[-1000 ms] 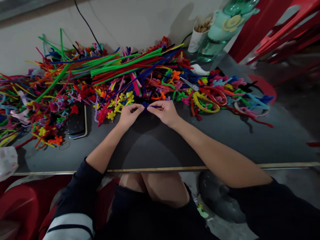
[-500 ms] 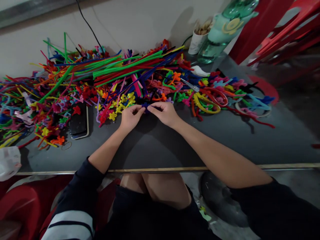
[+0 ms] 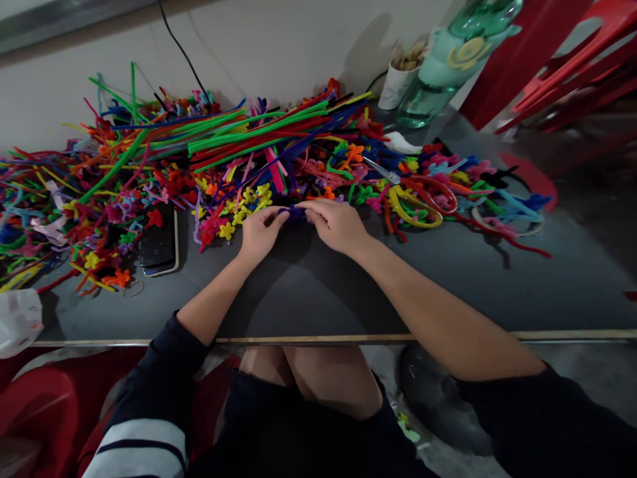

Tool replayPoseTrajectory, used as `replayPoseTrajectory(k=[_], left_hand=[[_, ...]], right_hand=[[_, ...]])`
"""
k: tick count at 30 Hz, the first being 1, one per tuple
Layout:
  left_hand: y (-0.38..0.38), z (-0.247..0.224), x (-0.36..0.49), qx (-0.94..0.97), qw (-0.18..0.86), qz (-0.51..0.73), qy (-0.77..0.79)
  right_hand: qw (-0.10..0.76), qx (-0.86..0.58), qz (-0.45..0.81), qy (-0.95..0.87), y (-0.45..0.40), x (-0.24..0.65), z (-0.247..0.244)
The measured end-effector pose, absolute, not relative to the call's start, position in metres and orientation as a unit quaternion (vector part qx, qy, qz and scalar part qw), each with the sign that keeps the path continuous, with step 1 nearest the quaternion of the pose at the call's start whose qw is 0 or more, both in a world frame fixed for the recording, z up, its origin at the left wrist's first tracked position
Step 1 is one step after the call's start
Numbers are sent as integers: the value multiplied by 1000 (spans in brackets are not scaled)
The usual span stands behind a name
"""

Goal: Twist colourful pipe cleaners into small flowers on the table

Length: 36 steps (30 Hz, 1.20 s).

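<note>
Between my two hands is a small dark blue fuzzy piece, its shape too small to make out. My left hand pinches its left side between thumb and forefinger. On the other side, my right hand has its fingertips closed on the piece. Yellow fuzzy flowers lie just beyond my left hand. Behind both hands, long green pipe cleaners rest on a heap of coloured stems.
Scissors with a yellow and red handle lie to the right. A black phone is at the left. A green bottle and a white cup stand at the back. The grey table has a pale front edge.
My right hand's fingers have shifted, with the thumb lower and tucked under the forefinger. More of the blue piece shows between my fingertips. The view has moved slightly.
</note>
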<state>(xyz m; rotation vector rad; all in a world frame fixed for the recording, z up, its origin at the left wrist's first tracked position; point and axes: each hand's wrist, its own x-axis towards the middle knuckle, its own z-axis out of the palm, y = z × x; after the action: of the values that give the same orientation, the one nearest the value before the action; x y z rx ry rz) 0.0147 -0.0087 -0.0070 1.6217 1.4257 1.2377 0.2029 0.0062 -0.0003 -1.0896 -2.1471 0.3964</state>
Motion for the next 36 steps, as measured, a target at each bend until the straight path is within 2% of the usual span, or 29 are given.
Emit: replayPoseTrajectory(k=[3,7,15,22,30,36], left_hand=[[-6,-11,14,602,353,477,534],[-7,-10,16,625,356,473,510],[-11,-7,15,671,395,425,462],[-14,-6,18,657,430,436,441],[-13,-6,17,628,373,469,497],[-14,-2,19,636,346,487,489]], right_hand=[[346,-466,101,-808,7,207,2],[399,-501,94,-762,7,207,3],[479,-403,323,-710,0,197,3],[452,-377,241,-772,0,196,0],[376,-367,140,-839,-1,199,-5],[385,-347,147,-843,-3,198,-4]])
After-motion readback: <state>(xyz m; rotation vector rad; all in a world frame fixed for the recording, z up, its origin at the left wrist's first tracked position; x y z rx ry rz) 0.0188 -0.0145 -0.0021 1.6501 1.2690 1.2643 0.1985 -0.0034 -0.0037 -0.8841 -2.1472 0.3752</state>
